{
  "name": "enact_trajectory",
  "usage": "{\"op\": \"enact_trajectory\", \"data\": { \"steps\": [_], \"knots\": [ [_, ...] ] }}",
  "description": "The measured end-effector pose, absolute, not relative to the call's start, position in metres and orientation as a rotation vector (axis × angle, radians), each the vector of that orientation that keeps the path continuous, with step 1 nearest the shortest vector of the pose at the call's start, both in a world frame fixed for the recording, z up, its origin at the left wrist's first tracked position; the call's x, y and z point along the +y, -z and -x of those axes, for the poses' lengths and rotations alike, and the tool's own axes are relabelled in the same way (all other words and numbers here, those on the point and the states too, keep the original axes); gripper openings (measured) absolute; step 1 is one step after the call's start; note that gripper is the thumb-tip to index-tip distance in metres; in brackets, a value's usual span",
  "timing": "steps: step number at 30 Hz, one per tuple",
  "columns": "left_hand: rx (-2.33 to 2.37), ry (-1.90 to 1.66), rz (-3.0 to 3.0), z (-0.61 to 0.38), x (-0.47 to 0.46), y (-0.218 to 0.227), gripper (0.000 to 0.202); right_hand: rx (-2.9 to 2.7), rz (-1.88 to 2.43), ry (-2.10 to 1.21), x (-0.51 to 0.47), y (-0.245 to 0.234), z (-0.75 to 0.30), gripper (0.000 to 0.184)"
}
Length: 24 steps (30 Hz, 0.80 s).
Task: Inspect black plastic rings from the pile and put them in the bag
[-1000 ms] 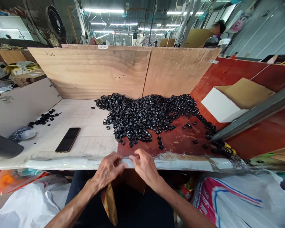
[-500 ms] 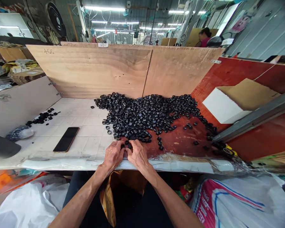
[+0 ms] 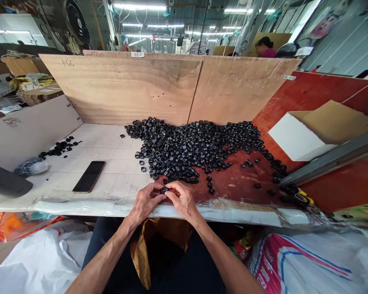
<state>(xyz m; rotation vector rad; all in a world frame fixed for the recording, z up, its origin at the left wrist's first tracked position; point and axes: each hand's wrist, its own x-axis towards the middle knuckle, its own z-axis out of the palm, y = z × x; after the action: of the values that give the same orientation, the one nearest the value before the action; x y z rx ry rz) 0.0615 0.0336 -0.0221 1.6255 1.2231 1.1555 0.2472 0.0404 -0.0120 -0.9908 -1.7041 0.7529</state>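
A large heap of small black ring-shaped parts [image 3: 193, 149] covers the middle of the bench. At its near edge, by the bench's front lip, my left hand [image 3: 145, 202] and my right hand [image 3: 181, 199] meet fingertip to fingertip. Both pinch a small black part [image 3: 164, 190] between them. A few loose black parts [image 3: 210, 185] lie just right of my right hand.
A black phone [image 3: 89, 176] lies on the white tiled surface at left, beyond it a small cluster of black parts [image 3: 59, 148] and a plastic bag [image 3: 30, 166]. Plywood walls [image 3: 125, 87] enclose the bench. A cardboard box [image 3: 319, 128] sits at right. White sacks lie below.
My hands moved forward from the bench's front lip to the heap's near edge, then drew back slightly holding a black part between the fingertips.
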Motion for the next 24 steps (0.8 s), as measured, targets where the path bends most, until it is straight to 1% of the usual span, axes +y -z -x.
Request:
{"op": "enact_trajectory", "data": {
  "steps": [5,14,18,21,24],
  "knots": [
    [1.137,-1.161,-1.592,-0.058,0.034,0.025,0.025,-1.694,1.001,-0.77,0.041,0.016,-0.247,0.014],
    [1.026,-1.281,-1.799,-0.057,0.035,0.024,0.017,-1.707,0.976,-0.765,0.04,0.016,-0.248,0.015],
    [0.987,-1.338,-1.79,-0.057,0.035,0.026,0.021,-1.711,0.961,-0.728,0.041,0.023,-0.247,0.013],
    [0.994,-1.333,-1.78,-0.056,0.035,0.026,0.024,-1.753,1.007,-0.723,0.041,0.027,-0.247,0.018],
    [0.976,-1.363,-1.789,-0.056,0.035,0.024,0.02,-1.819,1.023,-0.707,0.04,0.025,-0.247,0.026]
  ]
}}
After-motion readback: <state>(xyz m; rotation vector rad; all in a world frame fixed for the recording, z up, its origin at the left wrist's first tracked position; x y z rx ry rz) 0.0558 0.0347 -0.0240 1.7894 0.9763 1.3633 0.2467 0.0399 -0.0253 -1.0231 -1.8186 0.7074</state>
